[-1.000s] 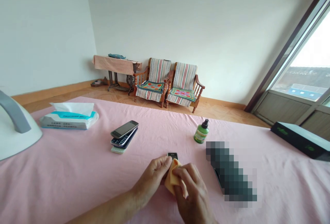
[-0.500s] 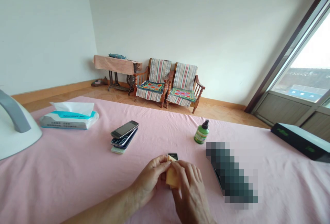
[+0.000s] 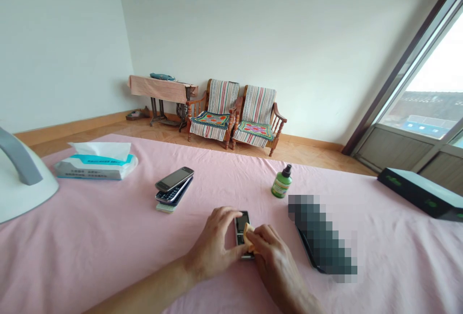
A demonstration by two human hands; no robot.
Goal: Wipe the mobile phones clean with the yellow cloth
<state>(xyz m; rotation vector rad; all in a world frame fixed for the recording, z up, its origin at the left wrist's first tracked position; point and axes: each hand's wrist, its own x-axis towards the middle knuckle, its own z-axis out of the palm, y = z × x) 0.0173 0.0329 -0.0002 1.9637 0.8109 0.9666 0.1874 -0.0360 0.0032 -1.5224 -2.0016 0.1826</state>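
A dark mobile phone point(image 3: 242, 222) with a screen and keypad lies on the pink cloth in front of me. My left hand point(image 3: 216, 244) grips it from the left, fingers at its top edge and thumb across its lower part. Pinched in my right hand point(image 3: 273, 256) is a small yellow cloth point(image 3: 248, 235), pressed against the phone's lower right side. The fingers and cloth hide part of the keypad. To the left, several phones point(image 3: 175, 184) rest in a loose stack.
A green spray bottle point(image 3: 281, 184) stands beyond my right hand, near a blurred dark object point(image 3: 321, 237). At the left are a tissue pack point(image 3: 96, 167) and a white-grey appliance point(image 3: 25, 179). A black-sided box point(image 3: 419, 196) sits at the right edge.
The yellow cloth, held between both hands before, is now in my right hand only, against the phone. My left hand has shifted to the phone, and more of its screen shows.
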